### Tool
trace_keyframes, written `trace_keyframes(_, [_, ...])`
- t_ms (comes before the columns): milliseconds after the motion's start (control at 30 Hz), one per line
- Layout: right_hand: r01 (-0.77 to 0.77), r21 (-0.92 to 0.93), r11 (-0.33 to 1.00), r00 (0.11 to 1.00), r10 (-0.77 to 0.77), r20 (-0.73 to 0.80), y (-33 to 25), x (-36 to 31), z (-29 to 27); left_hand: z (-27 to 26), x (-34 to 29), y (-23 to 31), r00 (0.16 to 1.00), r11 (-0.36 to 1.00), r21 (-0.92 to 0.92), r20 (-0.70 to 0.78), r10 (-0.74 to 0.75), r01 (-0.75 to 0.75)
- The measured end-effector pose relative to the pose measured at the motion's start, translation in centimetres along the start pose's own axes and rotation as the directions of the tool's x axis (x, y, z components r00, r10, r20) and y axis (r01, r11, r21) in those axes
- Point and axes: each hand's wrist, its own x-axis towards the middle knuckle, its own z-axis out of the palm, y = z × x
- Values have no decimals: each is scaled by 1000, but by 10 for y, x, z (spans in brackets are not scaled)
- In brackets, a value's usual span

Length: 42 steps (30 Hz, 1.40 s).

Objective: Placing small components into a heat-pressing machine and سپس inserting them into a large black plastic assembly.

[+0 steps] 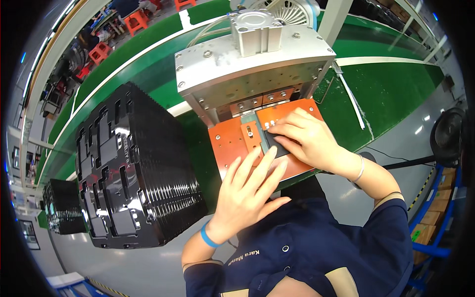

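A press fixture with a silver metal frame [217, 67] stands in front of me, an orange base plate [228, 143] at its foot. A flat dark rectangular piece [278, 146] with small white tabs at its far end lies on the plate. My right hand [309, 136] is closed over this piece, thumb and fingers bent down on its right side. My left hand [247, 195] is open, fingers spread, with fingertips at the near edge of the plate beside a small orange block [251, 136]. The fingers partly hide the dark piece.
A tall stack of black plastic trays [143, 168] stands left of the fixture, with a smaller black stack [64, 205] farther left. The green bench [381, 89] extends behind and right. A white fan [292, 12] is behind the fixture; a black fan [448, 136] stands at right.
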Motion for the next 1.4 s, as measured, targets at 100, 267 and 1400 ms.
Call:
trace_keyframes(100, [21,-15,1000,1000,-21,8,5,-1,3,15,9,0,996,999,-27,85,-23,25])
trace_keyframes(267, [17,-90,996,1000,-17,-1,8,-2,9,18,10,-2,988,998,-19,143,-63,66])
trace_keyframes(1400, [-160,-120,980,987,155,-45,-3,-8,7,38,-27,-17,933,969,-108,-267,-244,222])
